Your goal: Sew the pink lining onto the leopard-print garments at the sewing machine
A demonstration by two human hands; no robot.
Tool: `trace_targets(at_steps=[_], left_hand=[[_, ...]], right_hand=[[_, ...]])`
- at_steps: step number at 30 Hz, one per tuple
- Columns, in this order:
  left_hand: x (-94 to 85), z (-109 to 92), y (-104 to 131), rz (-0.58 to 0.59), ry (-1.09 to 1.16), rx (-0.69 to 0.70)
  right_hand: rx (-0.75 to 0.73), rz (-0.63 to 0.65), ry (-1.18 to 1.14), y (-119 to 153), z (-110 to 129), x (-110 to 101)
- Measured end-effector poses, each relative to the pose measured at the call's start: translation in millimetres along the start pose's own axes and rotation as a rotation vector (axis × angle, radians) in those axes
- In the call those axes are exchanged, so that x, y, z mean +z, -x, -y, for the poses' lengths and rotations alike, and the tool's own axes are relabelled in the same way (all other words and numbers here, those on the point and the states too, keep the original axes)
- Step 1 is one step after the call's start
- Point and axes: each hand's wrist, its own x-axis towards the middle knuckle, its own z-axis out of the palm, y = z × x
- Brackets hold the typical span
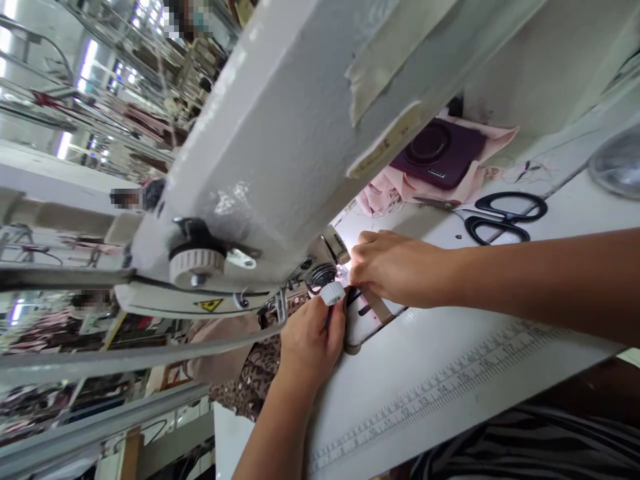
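A white sewing machine (280, 127) fills the upper middle. Below its head, my left hand (311, 337) is closed at the needle area, thumb and fingers pressed together beside a white knob (332, 293); what it grips is too small to make out. Leopard-print fabric (257, 373) lies beyond it on the left. On the other side of the needle area, my right hand (385, 267) has its fingers curled down by the lit presser foot; its fingertips and anything between them are hidden.
Black-handled scissors (505, 219) lie right of the machine, near a purple phone (443, 152) on pink fabric (383, 193). A printed ruler scale (440, 387) runs along the white table's (400, 353) front edge. A round clear dish (620, 163) sits far right. People appear in the background.
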Motion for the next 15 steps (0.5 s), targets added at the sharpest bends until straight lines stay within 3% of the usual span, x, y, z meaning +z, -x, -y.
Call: trace_targets(at_steps=[7, 15], left_hand=[[0.7, 0.4, 1.6, -0.014, 0.015, -0.010], [0.0, -1.3, 0.4, -0.031, 0.030, -0.023]], right_hand=[[0.130, 0.000, -0.065, -3.7, 4.8, -3.6], [0.145, 0.013, -0.030, -10.6, 10.4, -0.8]])
